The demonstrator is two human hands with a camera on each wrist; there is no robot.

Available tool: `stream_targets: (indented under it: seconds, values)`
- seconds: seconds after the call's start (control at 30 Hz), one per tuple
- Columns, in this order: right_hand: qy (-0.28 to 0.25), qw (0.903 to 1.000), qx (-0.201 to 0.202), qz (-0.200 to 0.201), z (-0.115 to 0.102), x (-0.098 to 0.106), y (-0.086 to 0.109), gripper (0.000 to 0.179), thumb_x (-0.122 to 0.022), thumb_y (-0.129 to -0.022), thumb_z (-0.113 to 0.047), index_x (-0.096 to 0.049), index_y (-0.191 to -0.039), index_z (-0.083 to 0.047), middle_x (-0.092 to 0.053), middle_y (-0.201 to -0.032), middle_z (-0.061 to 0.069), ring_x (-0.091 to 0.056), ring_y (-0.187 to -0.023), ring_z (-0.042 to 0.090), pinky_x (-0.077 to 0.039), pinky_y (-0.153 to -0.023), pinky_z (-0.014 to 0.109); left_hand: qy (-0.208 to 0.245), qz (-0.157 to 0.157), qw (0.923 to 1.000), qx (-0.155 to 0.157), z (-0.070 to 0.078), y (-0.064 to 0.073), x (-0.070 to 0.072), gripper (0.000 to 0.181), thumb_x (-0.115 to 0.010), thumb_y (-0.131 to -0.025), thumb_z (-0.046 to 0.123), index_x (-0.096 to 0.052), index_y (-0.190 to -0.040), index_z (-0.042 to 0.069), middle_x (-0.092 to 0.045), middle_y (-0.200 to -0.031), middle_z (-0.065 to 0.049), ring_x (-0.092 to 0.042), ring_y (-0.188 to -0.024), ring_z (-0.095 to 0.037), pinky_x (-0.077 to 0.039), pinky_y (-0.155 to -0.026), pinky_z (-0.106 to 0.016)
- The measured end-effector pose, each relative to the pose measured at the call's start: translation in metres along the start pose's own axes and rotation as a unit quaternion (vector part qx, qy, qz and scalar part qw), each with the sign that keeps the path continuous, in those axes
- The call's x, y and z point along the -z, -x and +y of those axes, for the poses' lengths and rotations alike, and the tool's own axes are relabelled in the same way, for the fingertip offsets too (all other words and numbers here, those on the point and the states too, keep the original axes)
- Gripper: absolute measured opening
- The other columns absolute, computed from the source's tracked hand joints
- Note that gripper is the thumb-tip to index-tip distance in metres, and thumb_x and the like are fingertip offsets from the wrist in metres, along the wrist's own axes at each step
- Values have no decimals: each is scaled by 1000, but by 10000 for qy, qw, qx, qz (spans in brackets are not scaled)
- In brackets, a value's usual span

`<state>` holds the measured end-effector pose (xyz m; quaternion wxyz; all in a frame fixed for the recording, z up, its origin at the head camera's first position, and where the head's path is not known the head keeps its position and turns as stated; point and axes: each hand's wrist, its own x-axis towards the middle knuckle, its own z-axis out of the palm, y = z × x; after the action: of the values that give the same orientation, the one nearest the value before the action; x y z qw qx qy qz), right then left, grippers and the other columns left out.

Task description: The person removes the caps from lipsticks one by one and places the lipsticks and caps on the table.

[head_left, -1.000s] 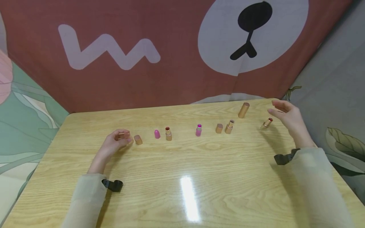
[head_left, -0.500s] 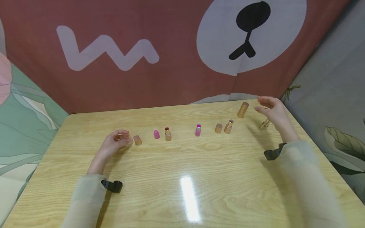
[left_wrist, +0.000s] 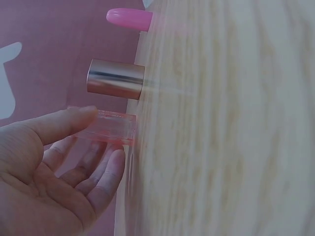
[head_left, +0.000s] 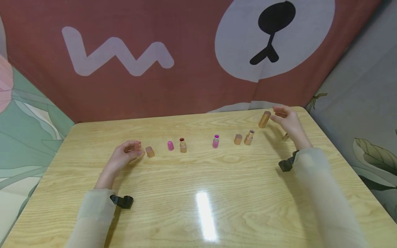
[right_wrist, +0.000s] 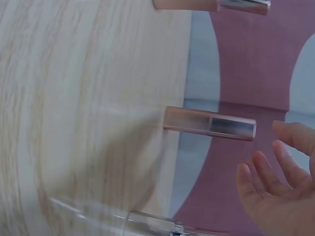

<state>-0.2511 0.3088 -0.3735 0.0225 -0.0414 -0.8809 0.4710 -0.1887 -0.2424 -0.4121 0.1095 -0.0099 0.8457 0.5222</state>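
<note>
My left hand [head_left: 125, 154] pinches a clear, pink-tinted cap [left_wrist: 113, 127] between thumb and fingers, low at the tabletop. Close beside it stands a short copper-coloured cap [head_left: 150, 152], then a magenta cap [head_left: 170, 145]. My right hand [head_left: 289, 121] hovers at the back right with relaxed fingers and holds nothing. Just left of its fingertips, a tall copper tube [head_left: 264, 119] stands upright; the right wrist view shows a gap between fingers and tube. A lipstick with a clear base [right_wrist: 150, 223] stands nearer me, mostly hidden behind the right hand in the head view.
Across the middle of the wooden table [head_left: 155, 193] stand an uncapped lipstick [head_left: 183, 146], a magenta lipstick [head_left: 215, 141], another copper cap [head_left: 237, 139] and an open gold lipstick [head_left: 249, 137]. A red-brown cloth [head_left: 139, 96] hangs behind the back edge.
My right hand has moved left, from above the clear-based lipstick to beside the tall copper tube. My left hand stays in place with the clear cap.
</note>
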Motion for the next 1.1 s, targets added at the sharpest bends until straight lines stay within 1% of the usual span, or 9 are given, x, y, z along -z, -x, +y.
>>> stream_targets:
  seconds: [0.13, 0.37, 0.47, 0.6, 0.73, 0.83, 0.9, 1.0, 1.1]
  values:
    - [-73, 9999, -119, -47, 1, -3, -3, 55, -51, -98, -17, -32, -145, 4, -31, -151, 26, -33, -138, 42, -33, -112, 52, -56, 65, 10000, -6, 1, 0, 0, 54, -61, -94, 13, -40, -141, 0, -48, -135, -21, -53, -99, 3, -47, -80, -7]
    - [-25, 9998, -116, -157, 2, -8, -9, 53, -50, -98, -11, -32, -144, 6, -33, -149, 28, -35, -136, 43, -36, -111, 48, -102, 87, 9999, -82, 4, 0, 0, 56, -58, -94, 6, -36, -145, 0, -45, -138, -23, -47, -126, -33, -44, -80, -4]
    - [0, 9999, -63, -149, 4, -10, -10, 52, -50, -97, -10, -32, -144, 7, -34, -148, 29, -37, -135, 44, -44, -101, 28, -58, 63, 9999, -88, 5, 1, 1, 56, -56, -95, 6, -34, -146, 1, -42, -143, -23, -43, -131, -36, -42, -80, -3]
    - [3, 9999, -13, -150, 7, -11, -12, 52, -50, -98, -9, -32, -144, 7, -36, -147, 30, -39, -133, 45, -40, -83, 8, -87, 58, 9999, -62, 6, 2, 2, 56, -55, -96, 9, -32, -147, 5, -40, -147, -21, -40, -134, -35, -42, -85, -6]
    - [128, 9998, 11, -140, 10, -13, -14, 50, -49, -99, -13, -35, -142, 8, -38, -145, 31, -40, -132, 46, -45, -99, 27, -158, 140, 9998, -51, 9, 3, 2, 58, -55, -96, 15, -31, -148, 7, -39, -148, -19, -40, -135, -34, -43, -98, -23]
    - [232, 9997, 51, -55, 10, -15, -14, 47, -49, -100, -16, -39, -139, 8, -42, -142, 30, -44, -130, 43, -41, -107, 42, -118, 199, 9997, -44, 11, 5, 2, 60, -57, -96, 16, -30, -149, 7, -39, -149, -20, -39, -136, -35, -40, -106, -38]
    - [272, 9996, 98, 36, 11, -16, -14, 45, -50, -99, -16, -42, -137, 8, -46, -138, 28, -48, -125, 38, -45, -102, 33, -79, 210, 9997, -29, 12, 5, 2, 61, -57, -95, 15, -30, -149, 7, -38, -149, -20, -37, -137, -35, -38, -108, -44]
    - [291, 9993, 152, 169, 13, -17, -13, 42, -54, -97, -15, -46, -131, 9, -54, -126, 20, -56, -105, 14, -43, -86, 12, -44, 210, 9998, -23, 15, 7, 3, 60, -55, -95, 13, -29, -149, 6, -36, -150, -20, -32, -140, -36, -36, -110, -48]
    - [235, 9993, 161, 245, 15, -17, -13, 39, -58, -95, -14, -47, -124, 9, -55, -109, 3, -46, -88, -8, -38, -73, 2, -44, 276, 9996, -63, 18, 9, 4, 59, -54, -96, 12, -29, -149, 5, -34, -152, -19, -29, -142, -36, -34, -112, -51]
